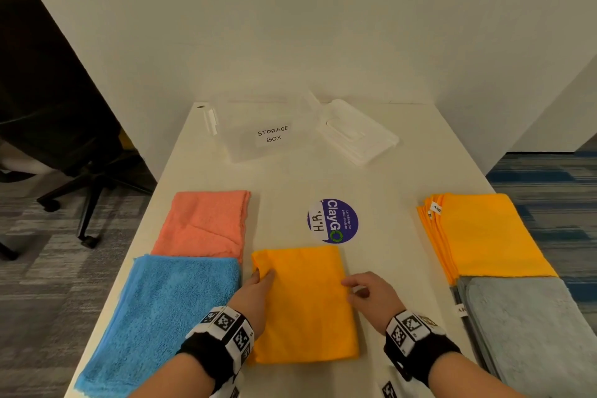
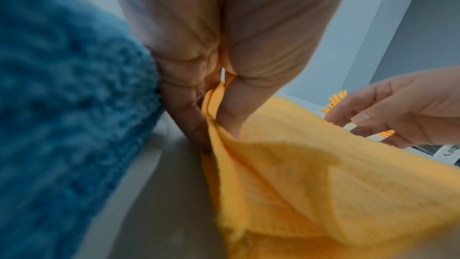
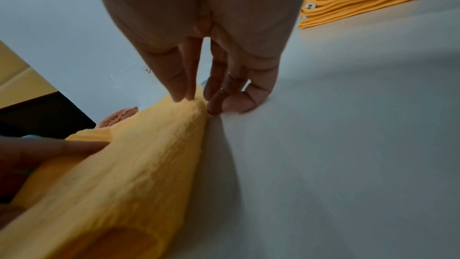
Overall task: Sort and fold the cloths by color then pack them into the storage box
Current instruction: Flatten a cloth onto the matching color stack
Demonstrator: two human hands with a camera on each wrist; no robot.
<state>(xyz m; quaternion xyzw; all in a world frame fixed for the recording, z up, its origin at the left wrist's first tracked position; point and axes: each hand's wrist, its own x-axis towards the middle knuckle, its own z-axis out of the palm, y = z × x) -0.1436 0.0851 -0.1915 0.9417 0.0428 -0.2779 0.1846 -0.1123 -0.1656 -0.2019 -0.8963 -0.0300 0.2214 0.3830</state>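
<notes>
Left hand [image 1: 258, 292] pinching left edge of folded yellow cloth [image 1: 307, 304] on tabletop [image 1: 387, 191]; right hand [image 1: 371, 296] grip relaxed, fingertips at right edge, holding nothing.

The head view looks forward and steeply down from above the near edge of the counter [image 1: 290, 178], taking in both hands and the far wall. Each wrist view sits very close behind its own fingers, low over the counter, facing along them. All three share the folded orange cloth [image 1: 307, 304], and each wrist view catches the opposite hand.
</notes>
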